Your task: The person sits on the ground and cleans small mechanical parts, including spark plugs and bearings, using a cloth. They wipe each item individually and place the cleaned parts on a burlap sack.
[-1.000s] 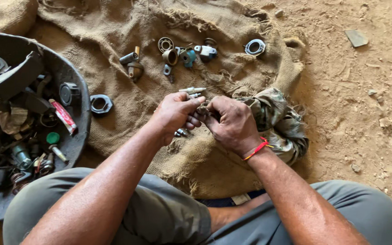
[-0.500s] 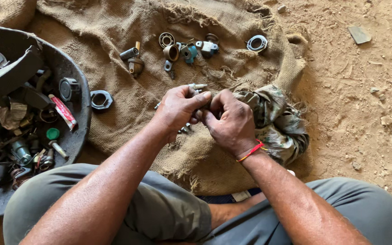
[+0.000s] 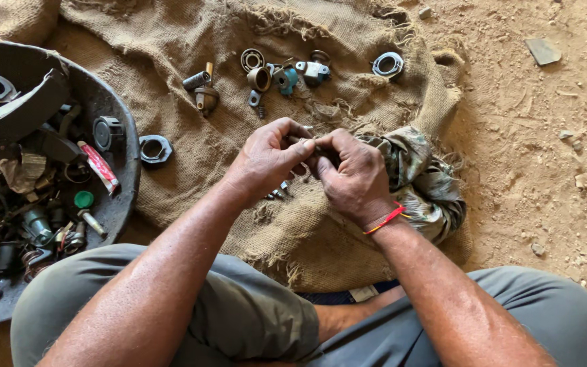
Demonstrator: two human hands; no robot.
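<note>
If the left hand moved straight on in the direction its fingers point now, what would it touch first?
The left hand points right, toward the right hand. Their fingertips already meet around a small, mostly hidden part, so it would probably press into the right hand's fingers first.

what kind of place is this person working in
Likely an informal outdoor repair spot on bare ground. The person sits on sandy dirt, small metal parts are laid out on a burlap sack, and a round pan at the side holds greasy mechanical scrap.

Left hand (image 3: 266, 160), right hand (image 3: 353, 178), fingertips pinched together
</note>
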